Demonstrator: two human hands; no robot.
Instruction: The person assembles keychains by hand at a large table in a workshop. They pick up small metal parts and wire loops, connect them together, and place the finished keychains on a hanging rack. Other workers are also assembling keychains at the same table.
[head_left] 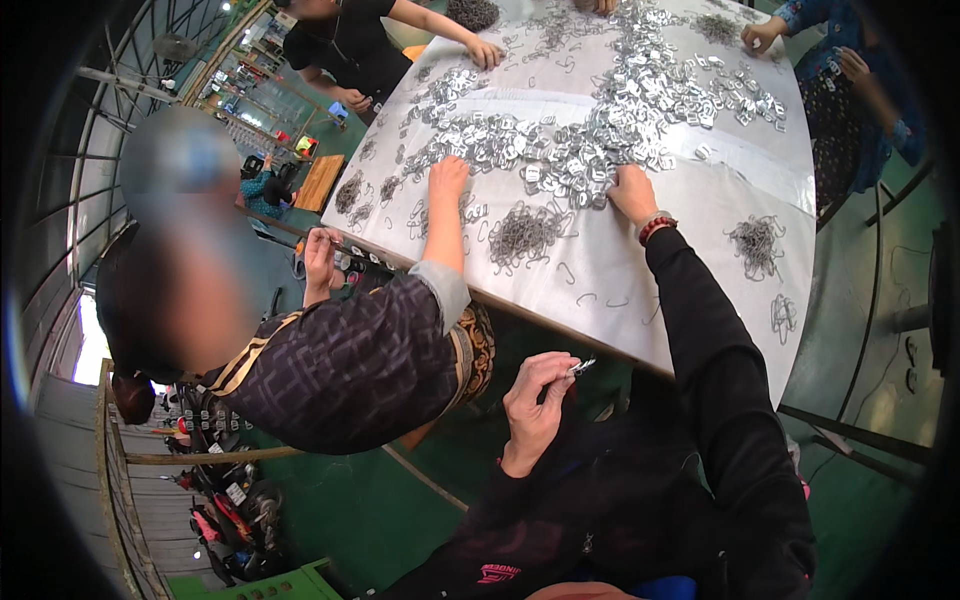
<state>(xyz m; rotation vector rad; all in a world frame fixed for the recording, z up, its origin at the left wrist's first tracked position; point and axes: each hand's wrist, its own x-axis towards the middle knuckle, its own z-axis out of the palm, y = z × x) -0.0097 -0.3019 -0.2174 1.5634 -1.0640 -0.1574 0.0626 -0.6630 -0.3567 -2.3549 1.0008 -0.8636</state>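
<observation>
My left hand (533,408) is held low, off the table's near edge, thumb and fingers pinched on a small shiny metal piece (580,368). My right hand (632,194), with a red bracelet at the wrist, reaches onto the table. Its fingers are bent together at the near edge of a heap of small silver metal plates (560,165) with cut-out openings; whatever they hold is hidden. A pile of grey wire hooks (524,236) lies to the left of my right hand, and several loose hooks are scattered nearer to me.
A co-worker (350,365) sits close on my left, one hand (449,178) at the same heap. More people work across the white-covered table (690,270). Other hook piles (757,246) lie to the right. The table's near edge runs between my hands.
</observation>
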